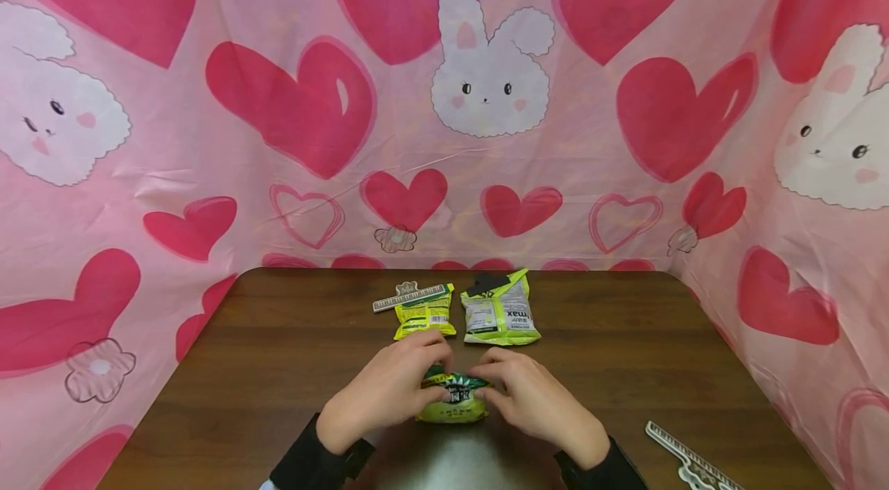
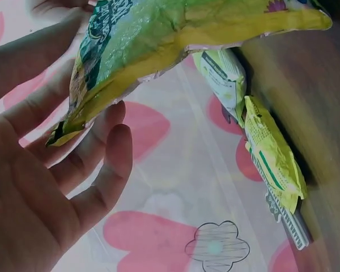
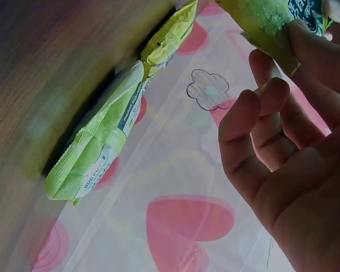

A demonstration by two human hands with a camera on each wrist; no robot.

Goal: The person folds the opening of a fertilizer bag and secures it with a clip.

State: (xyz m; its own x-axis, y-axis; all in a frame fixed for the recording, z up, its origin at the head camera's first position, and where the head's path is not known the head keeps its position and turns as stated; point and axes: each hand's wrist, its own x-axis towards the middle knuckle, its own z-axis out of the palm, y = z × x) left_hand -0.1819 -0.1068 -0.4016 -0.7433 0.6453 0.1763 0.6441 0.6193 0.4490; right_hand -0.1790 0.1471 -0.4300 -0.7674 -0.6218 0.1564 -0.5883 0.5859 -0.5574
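Holding the green snack packet near the front edge of the table calls for an even pinch at both ends, so the film stays taut and the contents do not bunch to one side; judged from the pose, each grip should stay at the sealed edges and avoid crushing the filled middle. The left hand takes the packet's left end, thumb above and fingers loosely extended beneath it. The right hand pinches the right end, thumb and forefinger pressed on the corner, remaining fingers curled and free. Both wrists lie low over the table, palms turned inward. Two yellow-green packets lie just behind, one bearing a sealing clip; another clip lies well apart at the right.
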